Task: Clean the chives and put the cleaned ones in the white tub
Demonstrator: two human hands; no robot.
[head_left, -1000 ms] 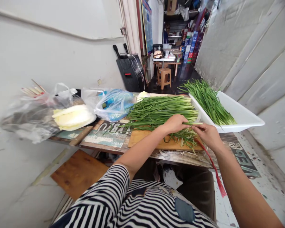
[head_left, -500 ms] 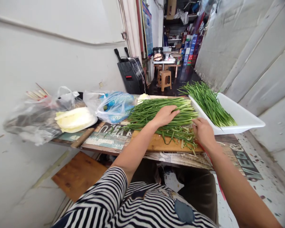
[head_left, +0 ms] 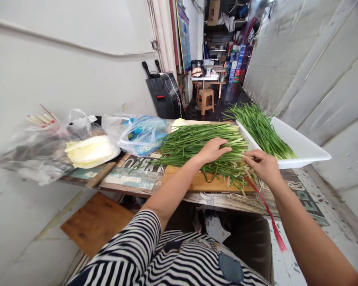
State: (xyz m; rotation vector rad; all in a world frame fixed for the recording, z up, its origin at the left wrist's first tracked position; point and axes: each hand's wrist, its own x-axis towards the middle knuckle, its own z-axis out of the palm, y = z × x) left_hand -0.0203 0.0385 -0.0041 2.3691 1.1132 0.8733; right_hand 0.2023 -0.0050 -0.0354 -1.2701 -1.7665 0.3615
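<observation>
Nearest, bottom of frame: striped shirt (head_left: 131, 242). Lower left, a brown wooden panel (head_left: 97, 224), below bench height. Bench (head_left: 134, 180) crosses mid-frame. On it, just below centre, a cutting board (head_left: 179, 178), its right part under loose trimmings (head_left: 232, 176). Red ribbon (head_left: 267, 206) hangs off the near edge, lower right.

Right hand (head_left: 264, 167), right of centre: thumb and forefinger pinching pale stem ends (head_left: 245, 155) at the right side of the pile. Left hand (head_left: 214, 151), centre: palm down over the greens, thumb apart from the other fingers; contact below the palm hidden.

Pile of long green stalks (head_left: 193, 137) lies mid-frame, partly over the board, leafy tips to the left. Left on bench: wooden handle (head_left: 101, 174), halved pale cabbage (head_left: 91, 151), clear plastic bag (head_left: 38, 155), blue-and-clear bag (head_left: 147, 135). Right: white tray (head_left: 307, 149), another bunch of greens (head_left: 262, 131) in it, tips over the rim.

Beyond, upper centre: black wheeled case or speaker (head_left: 164, 95), tan stool (head_left: 207, 99), small white table (head_left: 204, 78), stacked boxes (head_left: 235, 65).
</observation>
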